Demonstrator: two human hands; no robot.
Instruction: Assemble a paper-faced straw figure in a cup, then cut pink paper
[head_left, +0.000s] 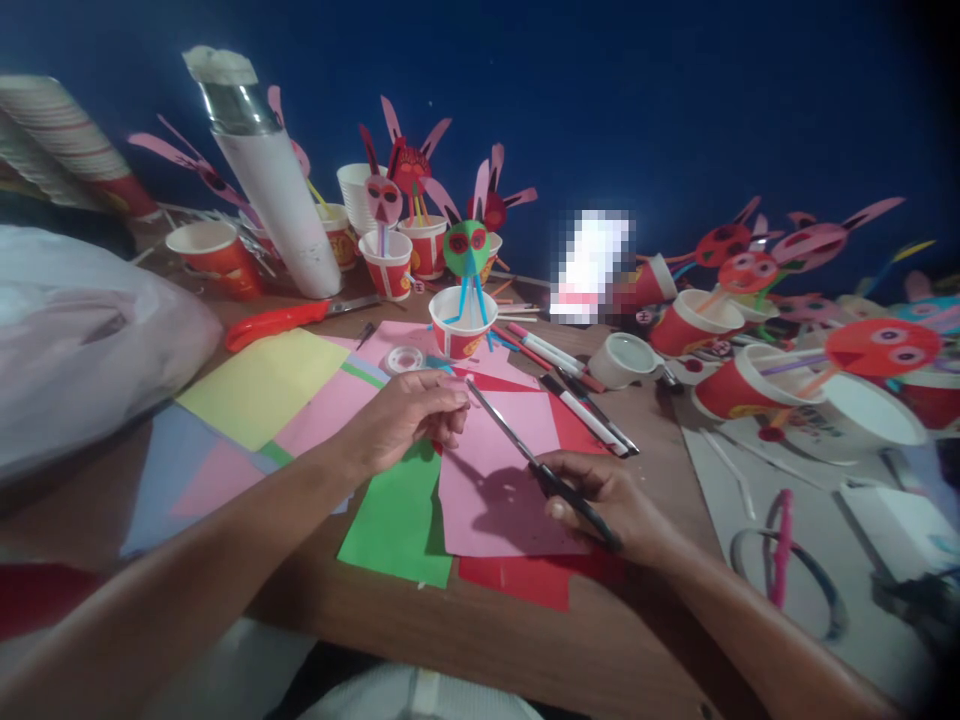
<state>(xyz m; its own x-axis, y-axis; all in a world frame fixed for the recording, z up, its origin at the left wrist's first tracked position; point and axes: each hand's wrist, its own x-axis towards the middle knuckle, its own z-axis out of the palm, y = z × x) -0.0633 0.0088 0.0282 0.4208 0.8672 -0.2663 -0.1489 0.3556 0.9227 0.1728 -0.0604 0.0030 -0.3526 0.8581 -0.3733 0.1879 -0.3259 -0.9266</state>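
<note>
My right hand (600, 500) is closed on the black handles of a pair of scissors (517, 440), whose blades point up and left towards my left hand. My left hand (409, 415) hovers over the coloured paper with its fingertips pinched on a small piece I cannot make out, right at the scissor tips. Beneath both hands lie a pink sheet (495, 490), a green sheet (401, 520) and a red sheet (525, 578). Just beyond stands a paper cup (461, 325) with blue straws and a green paper face (466, 247).
Tape roll (406, 359), red-handled cutter (281, 322), markers (581, 405), a yellow sheet (262, 385) and many decorated cups (731, 385) crowd the wooden table (570, 650). A white tube (274, 190) leans at back left, a white bag (75, 330) lies at left.
</note>
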